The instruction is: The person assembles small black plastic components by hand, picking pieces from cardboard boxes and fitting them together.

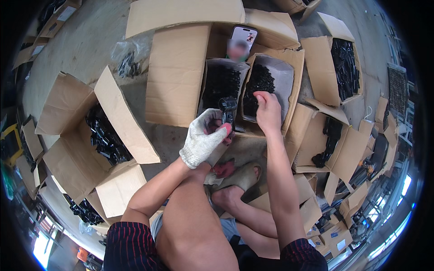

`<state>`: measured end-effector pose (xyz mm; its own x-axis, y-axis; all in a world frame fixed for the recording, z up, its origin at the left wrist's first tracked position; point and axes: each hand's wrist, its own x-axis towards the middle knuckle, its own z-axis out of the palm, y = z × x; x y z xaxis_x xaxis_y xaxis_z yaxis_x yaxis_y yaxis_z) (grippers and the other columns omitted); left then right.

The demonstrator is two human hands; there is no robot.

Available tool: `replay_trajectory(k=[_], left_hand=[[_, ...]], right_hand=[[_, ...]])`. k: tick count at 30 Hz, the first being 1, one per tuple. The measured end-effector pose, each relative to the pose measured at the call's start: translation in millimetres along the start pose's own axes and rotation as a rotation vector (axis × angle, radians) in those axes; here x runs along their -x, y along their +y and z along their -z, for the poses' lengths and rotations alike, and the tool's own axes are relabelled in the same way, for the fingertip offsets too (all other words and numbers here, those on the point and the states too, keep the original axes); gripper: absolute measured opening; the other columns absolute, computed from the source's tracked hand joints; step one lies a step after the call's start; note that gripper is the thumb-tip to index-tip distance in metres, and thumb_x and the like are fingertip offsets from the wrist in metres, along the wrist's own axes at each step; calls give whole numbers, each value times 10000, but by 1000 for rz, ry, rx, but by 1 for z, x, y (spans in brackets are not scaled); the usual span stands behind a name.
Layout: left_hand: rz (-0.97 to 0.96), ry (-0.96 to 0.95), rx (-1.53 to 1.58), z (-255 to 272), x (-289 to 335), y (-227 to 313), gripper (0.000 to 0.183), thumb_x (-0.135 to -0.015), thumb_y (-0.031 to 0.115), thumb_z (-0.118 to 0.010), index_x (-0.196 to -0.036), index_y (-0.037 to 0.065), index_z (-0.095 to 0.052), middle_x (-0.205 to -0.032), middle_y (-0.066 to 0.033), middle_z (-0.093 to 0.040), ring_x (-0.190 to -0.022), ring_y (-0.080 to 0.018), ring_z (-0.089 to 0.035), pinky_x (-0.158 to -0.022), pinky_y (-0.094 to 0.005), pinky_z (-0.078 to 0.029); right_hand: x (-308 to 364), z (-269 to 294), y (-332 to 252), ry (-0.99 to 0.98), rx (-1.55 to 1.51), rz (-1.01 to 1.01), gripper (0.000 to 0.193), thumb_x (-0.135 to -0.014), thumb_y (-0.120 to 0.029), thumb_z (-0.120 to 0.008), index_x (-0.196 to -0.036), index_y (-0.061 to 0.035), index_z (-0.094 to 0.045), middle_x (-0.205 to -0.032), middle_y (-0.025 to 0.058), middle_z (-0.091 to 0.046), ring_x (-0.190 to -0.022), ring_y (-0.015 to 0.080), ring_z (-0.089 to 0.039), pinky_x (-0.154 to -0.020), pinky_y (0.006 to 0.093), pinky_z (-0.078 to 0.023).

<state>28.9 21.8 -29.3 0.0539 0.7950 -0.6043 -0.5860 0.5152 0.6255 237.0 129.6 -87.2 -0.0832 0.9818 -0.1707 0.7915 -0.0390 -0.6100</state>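
Head view: left hand [205,135] clasps black part [228,108].

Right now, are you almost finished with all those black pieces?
Not nearly. The gloved left hand holds one black part, and the bare right hand reaches beside it. The two small boxes ahead already hold heaps of black parts, but which are finished I cannot tell. The big box on the left still holds many more.

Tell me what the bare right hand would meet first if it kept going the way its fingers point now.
The right hand points up-frame into the open carton ahead, so it would probably meet the heap of black parts in it first. Depth is unclear; its fingers may already be touching them.
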Motion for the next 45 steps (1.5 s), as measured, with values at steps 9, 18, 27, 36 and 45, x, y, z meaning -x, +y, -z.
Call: replay_trajectory(k=[9, 18, 27, 36, 45], left_hand=[[-28, 71, -30, -2, -1, -6, 326, -927, 79, -754, -1198, -33, -614, -923, -59, -674, -739, -125, -697, -662, -273, -597], [-144, 196, -300, -14, -4, -6, 329, -892, 114, -783, -1151, -42, -655, -859, -74, -725, -719, -81, -680, -634, -253, -573], [-115, 186, -250, -13, -3, -6, 317, -889, 113, -781, -1143, -36, -663, -850, -64, -728, -702, -75, -667, -629, -250, -568], [-82, 173, -316, -10, -3, -3, 307, -902, 70, -762, -1151, -49, -626, -907, -79, -694, -765, -100, -658, -673, -278, -592], [-62, 168, -319, -11, -3, -1, 311, -896, 80, -769, -1149, -44, -635, -914, -56, -694, -796, -78, -629, -705, -259, -572]], right_hand=[[64, 40, -90, -70, -549, -58, 146, -1003, -45, -649, -1125, 22, -691, -980, 98, -769, -876, 135, -722, -765, 272, -566], [73, 20, -100, -3, -208, 227, 116, -941, -55, -688, -1038, -16, -739, -972, 126, -738, -897, 297, -700, -785, 393, -558], [67, 28, -103, -11, -155, 245, 124, -927, -56, -700, -1035, -19, -747, -969, 128, -731, -901, 307, -697, -789, 399, -558], [65, 26, -104, -25, -141, 286, 125, -927, -60, -700, -1033, -26, -757, -987, 124, -733, -907, 308, -700, -795, 395, -565], [64, 27, -103, -11, -156, 280, 121, -918, -62, -716, -1024, -21, -756, -974, 131, -736, -898, 307, -705, -785, 396, -564]])
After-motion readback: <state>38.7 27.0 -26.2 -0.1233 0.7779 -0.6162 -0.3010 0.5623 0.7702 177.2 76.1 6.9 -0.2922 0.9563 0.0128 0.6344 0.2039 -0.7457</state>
